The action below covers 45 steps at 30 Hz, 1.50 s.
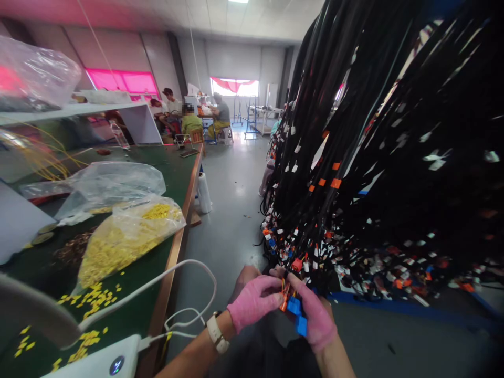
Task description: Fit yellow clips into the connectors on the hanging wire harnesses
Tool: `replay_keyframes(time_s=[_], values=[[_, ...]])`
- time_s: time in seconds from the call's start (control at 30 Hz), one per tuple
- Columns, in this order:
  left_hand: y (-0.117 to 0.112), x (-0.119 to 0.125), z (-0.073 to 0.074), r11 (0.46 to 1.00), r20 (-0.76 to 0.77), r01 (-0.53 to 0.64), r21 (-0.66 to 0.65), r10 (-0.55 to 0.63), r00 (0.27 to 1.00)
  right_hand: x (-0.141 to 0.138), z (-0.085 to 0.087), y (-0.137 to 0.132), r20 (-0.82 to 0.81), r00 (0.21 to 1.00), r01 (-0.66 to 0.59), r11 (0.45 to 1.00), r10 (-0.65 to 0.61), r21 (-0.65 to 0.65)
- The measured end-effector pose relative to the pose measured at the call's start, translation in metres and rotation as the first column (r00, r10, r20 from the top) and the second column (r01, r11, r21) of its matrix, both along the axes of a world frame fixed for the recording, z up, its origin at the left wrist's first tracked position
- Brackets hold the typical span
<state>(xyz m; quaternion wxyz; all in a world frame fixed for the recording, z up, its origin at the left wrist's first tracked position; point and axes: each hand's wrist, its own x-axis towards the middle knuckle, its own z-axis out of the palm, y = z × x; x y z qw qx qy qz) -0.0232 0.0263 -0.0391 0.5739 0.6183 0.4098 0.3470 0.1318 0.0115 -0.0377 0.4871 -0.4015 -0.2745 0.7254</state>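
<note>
My left hand (258, 300), in a pink glove with bare fingertips, pinches an orange connector (283, 302) between thumb and fingers. Close beside it, my right hand (313, 316), gloved the same way, is closed around wires that carry two blue connectors (294, 305), which hang by its palm. Both hands are low in front of my lap. The wires lead up toward a thick bundle of black cables (315, 173) on the right. A red connector (297, 264) hangs just beyond my fingers. My fingers hide part of the wires.
A green workbench (169, 178) on the left bears a plastic bag of small yellow parts (118, 247), with loose yellow pieces nearby. A white power bank (106, 362) trails a white cable (208, 268). A blue rack base (378, 302) stands under the black cables. Several people sit farther back.
</note>
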Motion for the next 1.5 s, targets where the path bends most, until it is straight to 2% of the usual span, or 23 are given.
replay_keyframes(time_s=[0.1, 0.17, 0.2, 0.27, 0.33, 0.43, 0.53, 0.6, 0.7, 0.8, 0.87, 0.93, 1.0, 1.03, 1.1, 1.13, 1.17, 1.2, 1.23, 1.3, 1.37, 1.5], values=[[-0.004, 0.003, 0.001, 0.975, -0.148, -0.142, 0.173, 0.168, 0.975, -0.006, -0.002, 0.007, -0.113, 0.99, 0.073, 0.988, -0.088, -0.134], [-0.008, 0.006, 0.005, 0.917, -0.18, -0.222, 0.331, 0.293, 0.939, -0.009, -0.005, 0.013, -0.134, 0.98, 0.125, 0.977, -0.149, -0.175], [-0.011, 0.007, 0.007, 0.876, -0.182, -0.224, 0.426, 0.326, 0.928, -0.011, -0.006, 0.016, -0.152, 0.972, 0.147, 0.971, -0.177, -0.188], [-0.015, 0.009, 0.012, 0.779, -0.216, -0.118, 0.616, 0.311, 0.925, -0.015, -0.004, 0.02, -0.196, 0.959, 0.166, 0.965, -0.206, -0.204], [-0.018, 0.009, 0.016, 0.675, -0.318, 0.079, 0.733, 0.238, 0.918, -0.016, 0.001, 0.022, -0.233, 0.947, 0.175, 0.962, -0.223, -0.208], [-0.018, 0.008, 0.017, 0.567, -0.532, 0.376, 0.733, 0.133, 0.836, -0.014, 0.009, 0.017, -0.188, 0.958, 0.182, 0.966, -0.217, -0.186], [-0.017, 0.009, 0.012, 0.525, -0.667, 0.53, 0.666, 0.103, 0.738, -0.006, 0.006, 0.012, 0.001, 0.975, 0.222, 0.974, -0.222, -0.055], [-0.018, 0.011, 0.008, 0.532, -0.673, 0.532, 0.659, 0.1, 0.733, -0.001, -0.005, 0.011, 0.135, 0.961, 0.231, 0.969, -0.241, 0.086], [-0.022, 0.013, 0.005, 0.587, -0.561, 0.419, 0.693, 0.072, 0.825, 0.004, -0.023, 0.011, 0.231, 0.935, 0.214, 0.948, -0.268, 0.235], [-0.025, 0.012, 0.011, 0.723, -0.321, 0.176, 0.668, 0.066, 0.945, 0.006, -0.036, 0.01, 0.205, 0.934, 0.212, 0.916, -0.292, 0.34], [-0.023, 0.009, 0.017, 0.835, -0.167, 0.032, 0.549, 0.072, 0.983, 0.008, -0.041, 0.008, 0.232, 0.927, 0.167, 0.879, -0.294, 0.446], [-0.018, 0.006, 0.021, 0.915, -0.06, -0.044, 0.4, 0.074, 0.995, 0.012, -0.045, 0.006, 0.315, 0.903, 0.08, 0.833, -0.294, 0.548], [-0.012, 0.004, 0.02, 0.961, 0.02, -0.088, 0.264, 0.085, 0.996, 0.015, -0.047, 0.005, 0.411, 0.864, -0.058, 0.752, -0.292, 0.656], [-0.01, 0.004, 0.019, 0.973, 0.057, -0.107, 0.204, 0.098, 0.994, 0.016, -0.049, 0.004, 0.441, 0.841, -0.116, 0.691, -0.314, 0.714], [-0.009, 0.005, 0.016, 0.982, 0.102, -0.137, 0.128, 0.124, 0.987, 0.018, -0.052, 0.003, 0.473, 0.783, -0.221, 0.53, -0.404, 0.818], [-0.009, 0.005, 0.015, 0.981, 0.099, -0.148, 0.125, 0.136, 0.986, 0.018, -0.054, 0.003, 0.474, 0.754, -0.263, 0.451, -0.456, 0.853], [-0.01, 0.006, 0.015, 0.977, 0.074, -0.156, 0.144, 0.147, 0.986, 0.019, -0.055, 0.003, 0.465, 0.732, -0.286, 0.395, -0.499, 0.873], [-0.011, 0.005, 0.015, 0.971, 0.034, -0.158, 0.18, 0.155, 0.987, 0.021, -0.057, 0.003, 0.466, 0.714, -0.303, 0.37, -0.523, 0.878], [-0.012, 0.005, 0.015, 0.961, -0.02, -0.154, 0.229, 0.163, 0.986, 0.022, -0.058, 0.003, 0.483, 0.701, -0.323, 0.371, -0.525, 0.871], [-0.013, 0.003, 0.015, 0.934, -0.142, -0.122, 0.334, 0.178, 0.974, 0.025, -0.061, 0.002, 0.529, 0.691, -0.345, 0.418, -0.493, 0.84], [-0.014, 0.0, 0.014, 0.904, -0.244, -0.074, 0.42, 0.191, 0.951, 0.028, -0.062, 0.002, 0.552, 0.716, -0.323, 0.498, -0.428, 0.805], [-0.014, -0.002, 0.018, 0.87, -0.409, 0.037, 0.492, 0.193, 0.892, 0.03, -0.059, 0.002, 0.499, 0.835, -0.213, 0.699, -0.233, 0.683]])
